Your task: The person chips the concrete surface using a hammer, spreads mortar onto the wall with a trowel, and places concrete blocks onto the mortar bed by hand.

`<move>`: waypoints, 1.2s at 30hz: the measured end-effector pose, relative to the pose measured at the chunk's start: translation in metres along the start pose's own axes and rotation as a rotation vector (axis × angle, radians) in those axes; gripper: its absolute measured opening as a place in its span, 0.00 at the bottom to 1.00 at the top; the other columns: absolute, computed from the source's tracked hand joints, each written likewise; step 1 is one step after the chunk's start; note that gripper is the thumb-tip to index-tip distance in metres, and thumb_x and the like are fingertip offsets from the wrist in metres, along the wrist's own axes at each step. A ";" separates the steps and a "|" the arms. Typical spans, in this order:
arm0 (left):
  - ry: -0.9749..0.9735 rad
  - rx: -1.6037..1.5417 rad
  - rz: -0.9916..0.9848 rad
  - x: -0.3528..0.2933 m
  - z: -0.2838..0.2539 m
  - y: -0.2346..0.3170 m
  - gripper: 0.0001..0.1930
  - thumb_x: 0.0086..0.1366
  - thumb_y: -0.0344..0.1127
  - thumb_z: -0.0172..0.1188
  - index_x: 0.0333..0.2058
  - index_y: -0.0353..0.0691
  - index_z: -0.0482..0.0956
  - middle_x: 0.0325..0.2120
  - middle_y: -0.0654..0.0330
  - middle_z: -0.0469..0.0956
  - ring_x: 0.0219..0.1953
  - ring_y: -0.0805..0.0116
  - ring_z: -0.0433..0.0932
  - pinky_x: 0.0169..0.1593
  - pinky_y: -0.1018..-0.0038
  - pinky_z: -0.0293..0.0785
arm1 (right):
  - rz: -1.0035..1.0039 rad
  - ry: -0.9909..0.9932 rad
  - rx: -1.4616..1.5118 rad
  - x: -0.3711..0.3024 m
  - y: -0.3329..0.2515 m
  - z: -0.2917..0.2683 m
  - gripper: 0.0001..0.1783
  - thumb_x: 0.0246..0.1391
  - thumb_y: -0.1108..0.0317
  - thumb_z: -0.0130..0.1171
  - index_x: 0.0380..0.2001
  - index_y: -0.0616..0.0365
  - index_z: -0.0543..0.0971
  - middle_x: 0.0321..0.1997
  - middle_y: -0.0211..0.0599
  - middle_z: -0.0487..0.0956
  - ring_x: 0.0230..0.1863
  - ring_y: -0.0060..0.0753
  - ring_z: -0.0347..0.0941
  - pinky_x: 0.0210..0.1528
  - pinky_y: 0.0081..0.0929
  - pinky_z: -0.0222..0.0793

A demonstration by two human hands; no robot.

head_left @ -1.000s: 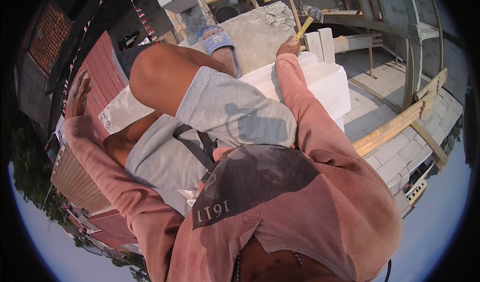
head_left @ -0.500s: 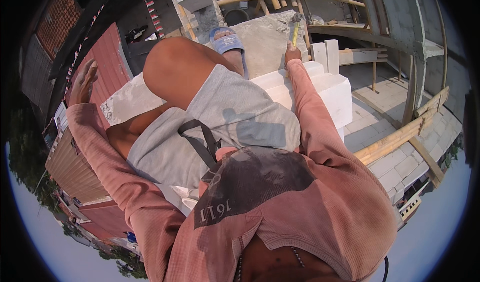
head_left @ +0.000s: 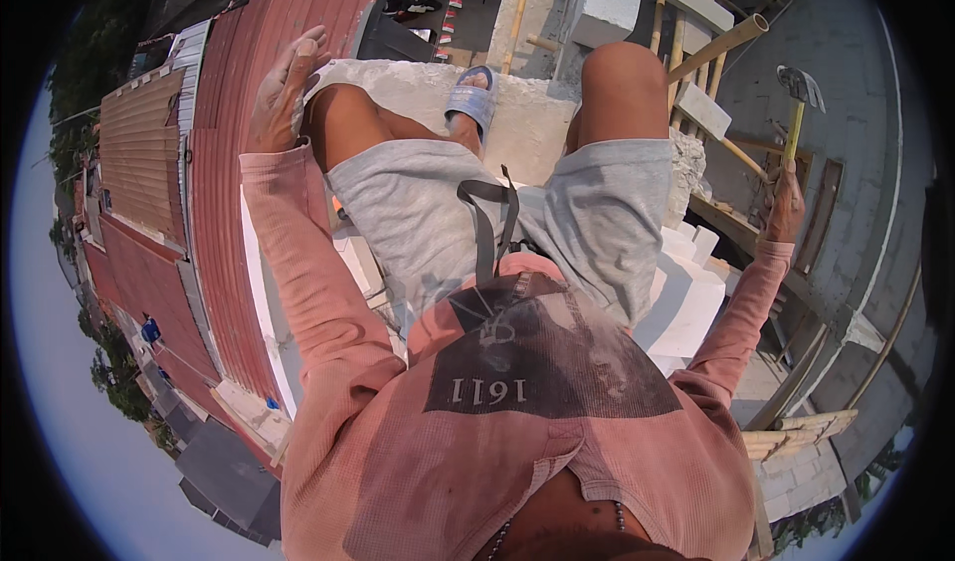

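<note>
Held up at the right, away from my body, a hammer [head_left: 794, 135] has a yellow handle and a metal head. My right hand [head_left: 785, 206] is closed round the lower end of that handle, and the head points away from me. On the other side my left hand [head_left: 283, 95] is raised beside my left knee, its fingers stretched out and nothing held in it. Between my knees, a foot in a blue sandal [head_left: 471, 104] rests on a rough concrete ledge [head_left: 537, 128]. White blocks [head_left: 686, 287] lie by my right thigh.
Bamboo poles [head_left: 724, 44] and pale blocks [head_left: 609, 4] stand beyond my right knee. Far below on the left spreads a red corrugated roof [head_left: 269, 44]. A grey concrete wall [head_left: 846, 163] rises at the right, with a string of flags [head_left: 456, 2] ahead.
My right hand has lifted the hammer off the ledge area and out to the right. My body has turned, and the right knee now shows at the right. The left hand stays open.
</note>
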State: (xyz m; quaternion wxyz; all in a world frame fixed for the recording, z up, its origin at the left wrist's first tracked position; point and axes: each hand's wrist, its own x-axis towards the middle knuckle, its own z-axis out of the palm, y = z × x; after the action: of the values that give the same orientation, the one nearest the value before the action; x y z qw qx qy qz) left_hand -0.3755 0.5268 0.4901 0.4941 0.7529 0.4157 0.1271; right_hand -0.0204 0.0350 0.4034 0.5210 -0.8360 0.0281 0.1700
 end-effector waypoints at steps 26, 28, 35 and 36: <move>0.651 -1.300 0.266 -0.200 0.047 0.004 0.30 0.72 0.50 0.51 0.63 0.35 0.60 0.51 0.47 0.73 0.50 0.57 0.79 0.57 0.64 0.72 | -0.969 -1.537 -0.252 -0.287 -0.191 0.278 0.29 0.63 0.70 0.53 0.65 0.66 0.61 0.42 0.48 0.72 0.39 0.46 0.70 0.40 0.32 0.67; 0.770 -1.352 0.147 -0.214 0.038 -0.018 0.27 0.71 0.46 0.53 0.61 0.38 0.59 0.45 0.51 0.74 0.43 0.59 0.79 0.51 0.63 0.75 | -1.092 -1.608 -0.322 -0.313 -0.170 0.291 0.31 0.60 0.71 0.56 0.65 0.63 0.61 0.46 0.56 0.71 0.45 0.60 0.71 0.46 0.41 0.69; 0.777 -1.218 -0.685 -0.334 0.034 -0.247 0.12 0.65 0.36 0.58 0.44 0.45 0.69 0.24 0.65 0.67 0.17 0.72 0.67 0.21 0.71 0.66 | -0.765 -1.490 -0.305 -0.269 -0.154 0.275 0.25 0.67 0.57 0.51 0.59 0.64 0.71 0.47 0.48 0.75 0.45 0.40 0.74 0.47 0.32 0.70; 0.667 -1.214 -0.803 -0.343 0.029 -0.270 0.12 0.64 0.37 0.60 0.43 0.45 0.70 0.23 0.66 0.67 0.16 0.73 0.66 0.20 0.72 0.65 | -0.550 -1.450 -0.312 -0.256 -0.157 0.270 0.25 0.68 0.55 0.49 0.58 0.64 0.72 0.47 0.45 0.76 0.44 0.32 0.75 0.47 0.29 0.70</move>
State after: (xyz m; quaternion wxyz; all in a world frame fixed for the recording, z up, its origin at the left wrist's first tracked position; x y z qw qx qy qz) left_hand -0.7063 0.2955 0.3221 0.6752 0.0680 0.6390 0.3620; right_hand -0.2945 0.3108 0.5113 0.3094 -0.5570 -0.5503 0.5396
